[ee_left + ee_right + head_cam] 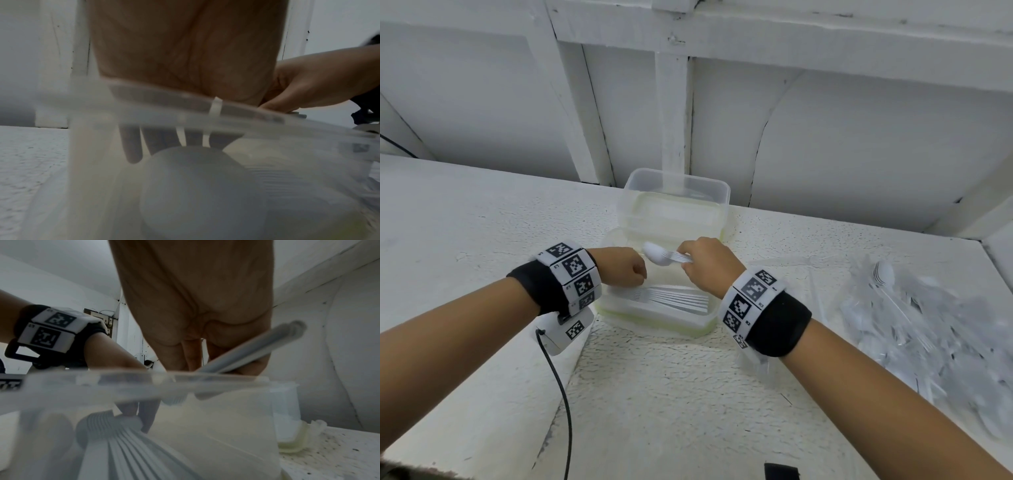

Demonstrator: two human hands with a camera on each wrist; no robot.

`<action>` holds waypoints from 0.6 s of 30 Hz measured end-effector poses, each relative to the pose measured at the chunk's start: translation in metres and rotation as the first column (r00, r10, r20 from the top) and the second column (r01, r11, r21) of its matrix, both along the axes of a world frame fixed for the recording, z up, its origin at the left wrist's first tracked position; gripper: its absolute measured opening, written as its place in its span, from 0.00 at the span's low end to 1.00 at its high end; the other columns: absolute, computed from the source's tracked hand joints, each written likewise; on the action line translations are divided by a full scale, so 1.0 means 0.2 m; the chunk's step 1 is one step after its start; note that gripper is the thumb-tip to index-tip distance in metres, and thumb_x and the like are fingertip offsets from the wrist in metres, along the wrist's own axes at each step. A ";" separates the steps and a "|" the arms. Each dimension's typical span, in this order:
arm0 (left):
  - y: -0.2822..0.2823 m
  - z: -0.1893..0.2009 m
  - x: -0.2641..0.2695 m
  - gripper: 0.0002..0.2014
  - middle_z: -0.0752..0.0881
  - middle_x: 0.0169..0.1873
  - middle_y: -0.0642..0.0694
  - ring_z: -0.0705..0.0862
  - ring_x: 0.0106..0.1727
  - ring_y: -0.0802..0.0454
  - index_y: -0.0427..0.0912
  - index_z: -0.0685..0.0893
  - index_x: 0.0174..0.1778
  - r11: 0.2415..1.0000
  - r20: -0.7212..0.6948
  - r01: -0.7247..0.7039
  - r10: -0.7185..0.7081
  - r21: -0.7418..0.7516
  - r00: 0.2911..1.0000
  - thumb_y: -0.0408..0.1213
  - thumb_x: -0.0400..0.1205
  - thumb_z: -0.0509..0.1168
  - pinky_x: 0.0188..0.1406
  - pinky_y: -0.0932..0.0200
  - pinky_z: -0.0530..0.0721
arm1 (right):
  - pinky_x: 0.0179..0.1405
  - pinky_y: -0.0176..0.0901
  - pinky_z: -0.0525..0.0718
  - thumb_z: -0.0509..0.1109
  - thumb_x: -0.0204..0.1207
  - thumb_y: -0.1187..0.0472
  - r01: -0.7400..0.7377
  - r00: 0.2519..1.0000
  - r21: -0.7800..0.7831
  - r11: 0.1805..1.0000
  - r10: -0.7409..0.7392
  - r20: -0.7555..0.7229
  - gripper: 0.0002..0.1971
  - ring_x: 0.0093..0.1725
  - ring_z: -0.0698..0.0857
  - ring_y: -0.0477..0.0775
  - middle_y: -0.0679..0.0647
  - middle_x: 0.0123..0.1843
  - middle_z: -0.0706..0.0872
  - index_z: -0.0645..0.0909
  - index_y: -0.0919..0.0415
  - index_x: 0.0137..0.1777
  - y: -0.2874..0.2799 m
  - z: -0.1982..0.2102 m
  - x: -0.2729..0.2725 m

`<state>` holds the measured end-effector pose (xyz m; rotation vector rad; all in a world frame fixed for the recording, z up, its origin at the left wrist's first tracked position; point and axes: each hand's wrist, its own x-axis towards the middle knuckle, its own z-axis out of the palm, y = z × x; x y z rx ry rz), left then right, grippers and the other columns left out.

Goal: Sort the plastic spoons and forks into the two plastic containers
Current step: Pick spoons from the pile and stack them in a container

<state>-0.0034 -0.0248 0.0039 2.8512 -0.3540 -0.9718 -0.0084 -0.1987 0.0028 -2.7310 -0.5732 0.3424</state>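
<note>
Over the near container (pixel 654 317), already holding forks (pixel 671 299), the right hand (pixel 710 265) is gripping stacked spoons (pixel 659 256); the left hand (pixel 625 270), fingers curled, is steadying them. Keeping the stack aligned seems wise.

We see two clear plastic containers on the table: the near container (pixel 654 313) holds a neat fanned stack of white forks (pixel 671 299), and the far container (pixel 678 192) stands just behind it. A nested bunch of white spoons (pixel 659 255) is held above the near container, while loose cutlery in clear wrappers (pixel 914 329) lies heaped to the right.
</note>
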 end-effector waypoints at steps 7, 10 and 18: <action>0.02 0.00 0.00 0.07 0.78 0.47 0.50 0.75 0.49 0.54 0.43 0.80 0.54 0.999 0.066 0.000 0.004 -0.050 0.998 0.37 0.81 0.63 0.39 0.66 0.71 | 0.46 0.46 0.78 0.60 0.81 0.67 -0.018 1.000 -0.079 0.997 0.018 0.001 0.12 0.52 0.83 0.60 0.60 0.55 0.83 0.80 0.63 0.61 0.03 -0.04 0.02; 0.02 0.00 -0.01 0.10 0.83 0.50 0.51 0.78 0.51 0.55 0.44 0.85 0.56 0.997 0.043 0.002 0.001 -0.072 0.999 0.38 0.83 0.61 0.49 0.67 0.72 | 0.51 0.47 0.80 0.61 0.81 0.68 -0.044 0.999 -0.108 0.993 0.042 -0.022 0.13 0.55 0.82 0.61 0.61 0.58 0.83 0.79 0.63 0.62 0.04 -0.06 0.02; 0.07 0.03 -0.06 0.13 0.87 0.58 0.52 0.82 0.57 0.56 0.45 0.86 0.61 0.994 0.095 0.044 -0.034 -0.099 0.995 0.39 0.83 0.62 0.50 0.75 0.72 | 0.61 0.50 0.80 0.63 0.79 0.67 -0.098 0.991 -0.055 0.994 0.093 -0.092 0.18 0.63 0.80 0.59 0.56 0.65 0.81 0.77 0.56 0.68 0.14 -0.09 0.04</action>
